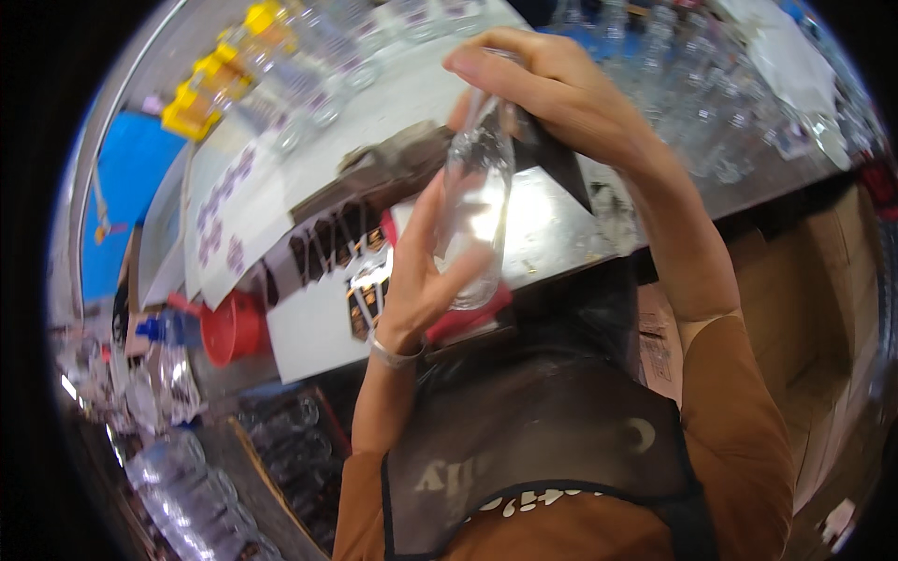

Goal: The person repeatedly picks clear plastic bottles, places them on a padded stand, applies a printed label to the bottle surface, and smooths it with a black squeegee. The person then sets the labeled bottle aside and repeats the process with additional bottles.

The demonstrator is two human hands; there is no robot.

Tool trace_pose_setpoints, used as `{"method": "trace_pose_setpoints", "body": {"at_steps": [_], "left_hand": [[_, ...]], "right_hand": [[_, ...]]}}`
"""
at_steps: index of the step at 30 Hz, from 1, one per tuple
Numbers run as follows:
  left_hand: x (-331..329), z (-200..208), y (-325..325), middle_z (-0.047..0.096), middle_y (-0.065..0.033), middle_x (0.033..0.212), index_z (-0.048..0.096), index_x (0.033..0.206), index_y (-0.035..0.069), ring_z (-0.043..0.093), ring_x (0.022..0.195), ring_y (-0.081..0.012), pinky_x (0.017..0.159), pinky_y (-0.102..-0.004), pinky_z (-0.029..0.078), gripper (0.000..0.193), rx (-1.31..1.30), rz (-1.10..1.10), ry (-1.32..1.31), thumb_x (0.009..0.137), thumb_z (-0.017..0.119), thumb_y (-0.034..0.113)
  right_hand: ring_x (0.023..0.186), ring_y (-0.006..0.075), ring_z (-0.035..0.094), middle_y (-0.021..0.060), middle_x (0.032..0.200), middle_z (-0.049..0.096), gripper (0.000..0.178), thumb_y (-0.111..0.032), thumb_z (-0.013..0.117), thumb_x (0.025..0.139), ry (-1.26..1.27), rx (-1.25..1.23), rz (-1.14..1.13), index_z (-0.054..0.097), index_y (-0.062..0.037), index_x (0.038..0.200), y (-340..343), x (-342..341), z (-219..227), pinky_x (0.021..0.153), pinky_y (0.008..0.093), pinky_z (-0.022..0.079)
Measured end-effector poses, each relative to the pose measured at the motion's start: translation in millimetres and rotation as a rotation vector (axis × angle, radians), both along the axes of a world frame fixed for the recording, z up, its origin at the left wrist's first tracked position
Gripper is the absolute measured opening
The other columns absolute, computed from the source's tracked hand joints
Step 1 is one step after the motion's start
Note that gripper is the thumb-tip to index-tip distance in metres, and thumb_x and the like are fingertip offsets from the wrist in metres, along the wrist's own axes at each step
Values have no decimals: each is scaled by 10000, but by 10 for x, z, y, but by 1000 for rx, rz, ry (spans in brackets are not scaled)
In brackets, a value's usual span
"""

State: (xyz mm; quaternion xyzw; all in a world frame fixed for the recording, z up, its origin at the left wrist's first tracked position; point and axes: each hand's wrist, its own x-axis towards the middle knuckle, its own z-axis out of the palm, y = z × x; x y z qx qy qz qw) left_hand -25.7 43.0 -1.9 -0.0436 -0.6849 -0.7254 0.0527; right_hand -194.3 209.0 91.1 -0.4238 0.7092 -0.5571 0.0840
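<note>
Metal table (pixel 552 224), its shiny top running slantwise across the view, with an open cardboard box (pixel 828 271) below its right end and the person's dark see-through apron (pixel 552 435) before it. Next in size, a white sheet (pixel 267 208) with purple marks lies at left; below it stands a red tub (pixel 234 327). Clear bottles with purple marks (pixel 313 89) occupy the upper left; a crowd of clear bottles (pixel 725 154), without distinct marks, fills the upper right. At centre, above the table's near edge, is the held bottle (pixel 477 220), tilted slightly, neck uppermost. Left hand (pixel 419 280): half open, fingers behind and thumb across the lower body, supporting it. Right hand (pixel 557 84): curled over the neck, thumb and fingers nearly closed; whether it also grips a cap or film cannot be told. Judged by the marks, the upper-left group appears finished, the held bottle under way, and the upper-right group probably remaining. Smallest, a pale bracelet (pixel 395 353) circles the left wrist.
</note>
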Motion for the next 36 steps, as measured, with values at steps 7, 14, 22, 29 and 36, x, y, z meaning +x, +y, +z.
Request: {"method": "trace_pose_setpoints", "body": {"at_steps": [7, 14, 22, 29, 36], "left_hand": [[116, -529, -323, 404, -208, 1536, 186, 1585, 0, 508, 1323, -280, 1100, -400, 421, 704, 135, 303, -192, 1059, 512, 336], [223, -505, -100, 358, -226, 1557, 220, 1555, -71, 418, 1417, -311, 1153, -403, 360, 686, -202, 566, 3, 1037, 552, 232], [166, -552, -177, 391, -235, 1544, 248, 1541, -88, 418, 1424, -291, 1169, -394, 351, 614, 129, 525, -143, 1064, 486, 217], [161, -599, -144, 417, -200, 1543, 293, 1539, -57, 432, 1413, -273, 1175, -372, 356, 580, 51, 561, -77, 1069, 472, 232], [553, -657, -997, 368, -272, 1553, 436, 1454, -58, 369, 1444, -376, 1180, -419, 308, 552, -602, 786, -132, 1034, 502, 295]], "right_hand": [[636, 75, 629, 118, 1036, 710, 508, -293, 622, 998, -214, 6, -16, 534, 37, 1374, -496, 393, -1225, 617, 235, 496], [599, 100, 612, 121, 901, 703, 574, -191, 676, 954, -286, 164, -52, 476, 6, 1456, -238, 1161, -1376, 601, 282, 492], [643, 98, 567, 122, 1202, 617, 546, -113, 728, 893, -150, 126, -108, 552, 5, 1396, -208, 1202, -1311, 634, 261, 488], [664, 104, 551, 122, 1132, 630, 530, -108, 754, 860, -261, 155, -109, 572, 48, 1333, -268, 1231, -1346, 635, 283, 487], [681, 73, 585, 106, 1223, 635, 440, -134, 642, 983, -506, 97, -131, 540, 17, 1383, 79, 1057, -1587, 604, 223, 498]]}}
